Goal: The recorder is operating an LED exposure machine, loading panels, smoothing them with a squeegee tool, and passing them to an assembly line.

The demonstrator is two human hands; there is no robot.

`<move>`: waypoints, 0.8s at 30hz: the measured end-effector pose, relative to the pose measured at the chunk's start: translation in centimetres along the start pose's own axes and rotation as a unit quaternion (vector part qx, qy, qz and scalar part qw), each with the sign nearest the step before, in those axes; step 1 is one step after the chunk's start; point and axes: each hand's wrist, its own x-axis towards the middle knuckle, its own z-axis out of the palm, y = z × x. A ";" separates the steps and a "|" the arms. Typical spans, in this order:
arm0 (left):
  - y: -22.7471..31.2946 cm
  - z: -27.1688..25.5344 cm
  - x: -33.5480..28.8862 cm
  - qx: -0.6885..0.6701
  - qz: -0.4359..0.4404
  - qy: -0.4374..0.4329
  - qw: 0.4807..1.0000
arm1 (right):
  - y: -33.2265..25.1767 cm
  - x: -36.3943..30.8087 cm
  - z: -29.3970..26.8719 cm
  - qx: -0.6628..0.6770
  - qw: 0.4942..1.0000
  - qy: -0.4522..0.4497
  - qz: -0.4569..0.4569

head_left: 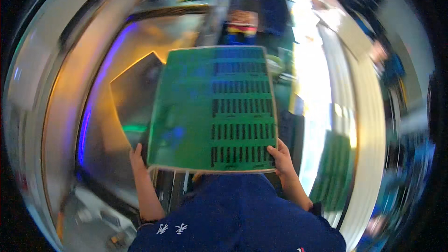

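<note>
Past navy shirt [242,210], gripping green board [198,112] in right hand [282,158], spread leftward-forward from fingers; cannot tell left hand [137,157] grip.

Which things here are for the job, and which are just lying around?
For the job, it seems:
green panel with dark slots
right hand, gripping it
left hand, by its other side; grip unclear
dark sheet behind, maybe

Just lying around, probably:
blurry red-and-yellow thing beyond the panel
second green panel, off right
</note>
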 end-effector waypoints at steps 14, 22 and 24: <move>3.5 -15.4 -7.3 0.091 -0.156 0.412 0.893 | -0.8 27.7 19.9 -0.332 0.911 -0.239 0.047; -3.8 -15.2 -3.3 0.577 0.058 0.326 0.747 | 3.4 50.4 30.9 -0.651 0.661 -0.272 -0.254; -5.1 -12.5 -2.7 0.692 -0.069 0.276 0.663 | 8.1 49.1 35.3 -0.787 0.416 -0.366 -0.271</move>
